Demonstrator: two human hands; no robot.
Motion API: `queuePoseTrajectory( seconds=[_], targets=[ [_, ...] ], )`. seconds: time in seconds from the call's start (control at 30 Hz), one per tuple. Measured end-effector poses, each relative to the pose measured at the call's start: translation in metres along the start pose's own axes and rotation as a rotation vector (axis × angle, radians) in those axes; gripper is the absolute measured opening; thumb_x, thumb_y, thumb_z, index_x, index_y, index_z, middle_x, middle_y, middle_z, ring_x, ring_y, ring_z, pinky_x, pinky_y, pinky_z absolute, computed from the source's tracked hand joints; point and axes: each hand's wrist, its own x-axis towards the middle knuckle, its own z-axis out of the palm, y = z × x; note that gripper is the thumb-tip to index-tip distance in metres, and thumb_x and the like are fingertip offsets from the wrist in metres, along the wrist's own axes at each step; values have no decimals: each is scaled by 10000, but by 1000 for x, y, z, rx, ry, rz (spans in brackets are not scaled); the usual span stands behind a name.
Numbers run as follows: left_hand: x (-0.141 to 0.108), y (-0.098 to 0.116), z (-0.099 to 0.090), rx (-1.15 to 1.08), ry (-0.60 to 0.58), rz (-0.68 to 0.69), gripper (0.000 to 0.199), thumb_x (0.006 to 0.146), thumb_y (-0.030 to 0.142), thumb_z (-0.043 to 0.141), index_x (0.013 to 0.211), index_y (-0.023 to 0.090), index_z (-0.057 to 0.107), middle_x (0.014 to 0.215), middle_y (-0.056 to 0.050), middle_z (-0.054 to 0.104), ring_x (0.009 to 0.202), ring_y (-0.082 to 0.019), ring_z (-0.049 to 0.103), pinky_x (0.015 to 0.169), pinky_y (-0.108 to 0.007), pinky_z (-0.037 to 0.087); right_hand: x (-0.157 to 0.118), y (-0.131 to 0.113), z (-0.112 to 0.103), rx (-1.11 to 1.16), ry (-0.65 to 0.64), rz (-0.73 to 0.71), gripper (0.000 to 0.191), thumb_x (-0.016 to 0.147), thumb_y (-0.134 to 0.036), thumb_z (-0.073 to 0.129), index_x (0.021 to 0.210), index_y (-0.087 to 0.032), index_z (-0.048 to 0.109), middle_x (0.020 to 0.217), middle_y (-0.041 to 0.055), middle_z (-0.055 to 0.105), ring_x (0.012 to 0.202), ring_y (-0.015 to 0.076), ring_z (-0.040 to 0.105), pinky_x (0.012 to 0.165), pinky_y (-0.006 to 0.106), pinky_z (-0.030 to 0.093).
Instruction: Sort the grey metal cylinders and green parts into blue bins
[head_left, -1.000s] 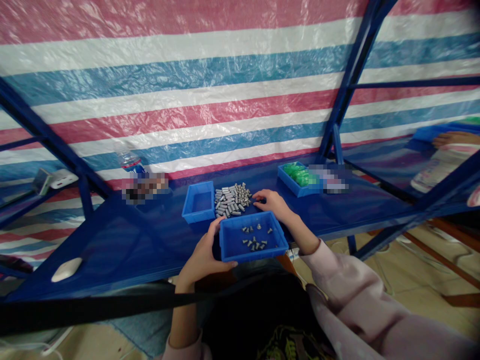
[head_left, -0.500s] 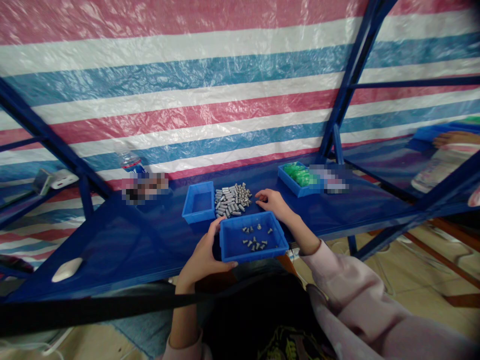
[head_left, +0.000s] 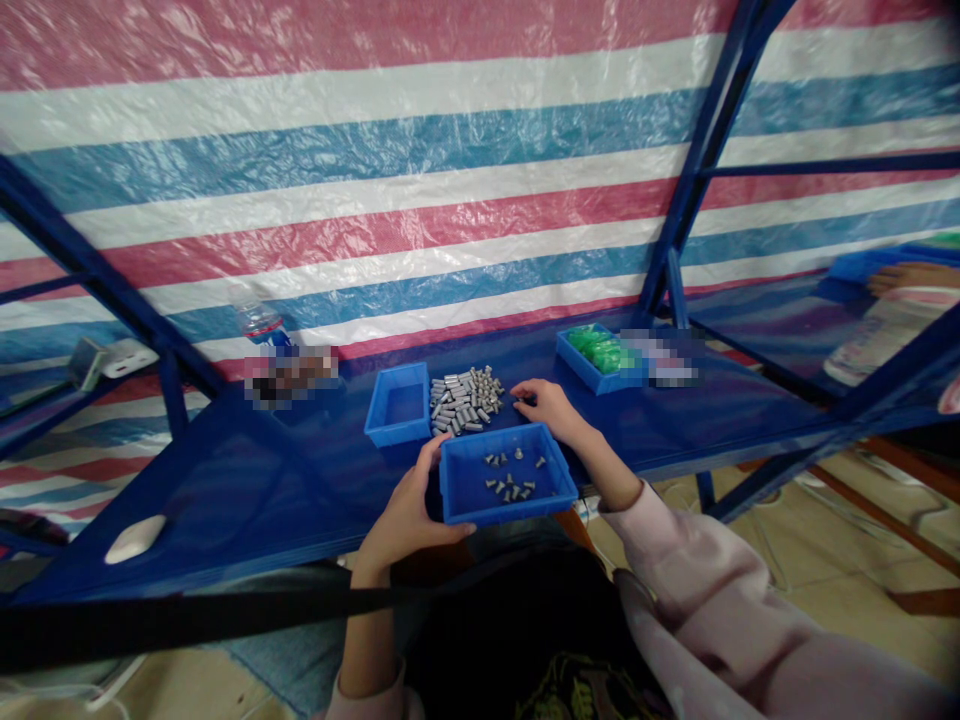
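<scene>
My left hand point(head_left: 409, 515) grips the left end of a blue plastic bin point(head_left: 465, 490), thumb along the near side and fingers at the far left corner. Several small metal screws point(head_left: 510, 490) lie scattered on the bin's floor. Beyond the bin, a pile of silver metal cylinders point(head_left: 457, 405) and small screws point(head_left: 489, 385) rests on the blue table. My right hand point(head_left: 544, 405) is just right of that pile, behind the bin's far right corner. Its fingers are curled with thumb and fingertips close together; whatever is between them is too small to make out.
A second blue bin point(head_left: 397, 405) stands left of the pile. Farther right is a blue bin of green packets point(head_left: 592, 350). A bottle point(head_left: 262, 325) stands back left, and a white mouse-like object point(head_left: 135, 540) lies front left. Blue frame posts point(head_left: 679, 210) flank the table.
Almost nothing differs. The fingertips of my right hand have shifted very slightly beside the pile; my left hand and the bin stay in place.
</scene>
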Motion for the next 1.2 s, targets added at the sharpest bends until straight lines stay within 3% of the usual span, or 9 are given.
queuePoseTrajectory(
  seconds=[0.13,0.27,0.43,0.57,0.67,0.77,0.83,1.03,1.2],
  targets=[
    [0,1,0,-5,-3,-3,1026,636,310,821,1463,275,214,1475,-103,376,1333,-332,401,1130,-469,307,0,-2,-2,80,14,33,225,724,-83,665,928,-149,732,855,76,738,801,196,676,789,328,524],
    [0,1,0,-8,1,3,1028,631,314,824,1462,267,222,1478,-107,375,1338,-334,397,1129,-467,312,-1,-12,-9,458,-53,56,219,716,-161,701,933,-144,717,855,69,741,812,185,682,802,329,527],
    [0,-1,0,-7,3,-1,1031,633,315,822,1465,271,215,1483,-105,372,1343,-330,393,1128,-463,312,-8,-29,-24,941,-332,88,350,667,-260,778,995,-168,700,921,46,742,841,154,688,805,290,522],
    [1,-1,0,-14,-1,1,1038,629,309,823,1466,271,211,1477,-107,379,1344,-328,392,1127,-463,313,-11,-35,-33,984,-600,77,388,610,-233,817,974,-160,707,871,25,741,764,133,680,728,255,526],
    [1,-1,1,-14,-4,2,1038,628,310,823,1464,268,210,1468,-109,388,1336,-324,402,1128,-462,312,-12,-36,-34,979,-660,69,395,610,-231,817,982,-158,708,864,20,742,745,126,677,711,246,527],
    [0,-1,0,-4,-2,10,1035,630,315,822,1462,273,208,1476,-104,377,1343,-322,394,1130,-461,308,-11,-36,-32,972,-601,69,356,664,-256,786,997,-160,708,894,34,745,788,138,683,746,259,527],
    [0,-1,0,0,2,14,1032,633,320,821,1462,277,208,1481,-99,372,1346,-323,389,1132,-461,306,-10,-34,-29,916,-486,62,317,719,-282,744,1009,-159,708,963,55,743,858,155,683,793,278,524],
    [1,-1,1,-11,3,15,1036,627,311,824,1464,264,216,1476,-117,379,1345,-337,391,1129,-475,309,-1,-18,-11,426,-92,0,298,816,-150,588,1093,-158,700,1091,85,725,961,203,667,917,383,499],
    [0,0,0,-8,10,8,1036,618,324,829,1463,276,230,1481,-104,370,1343,-348,389,1132,-481,305,2,-11,-5,294,-83,-93,364,858,-78,472,1139,-167,686,1153,81,708,1069,211,651,978,393,475]
  ],
)
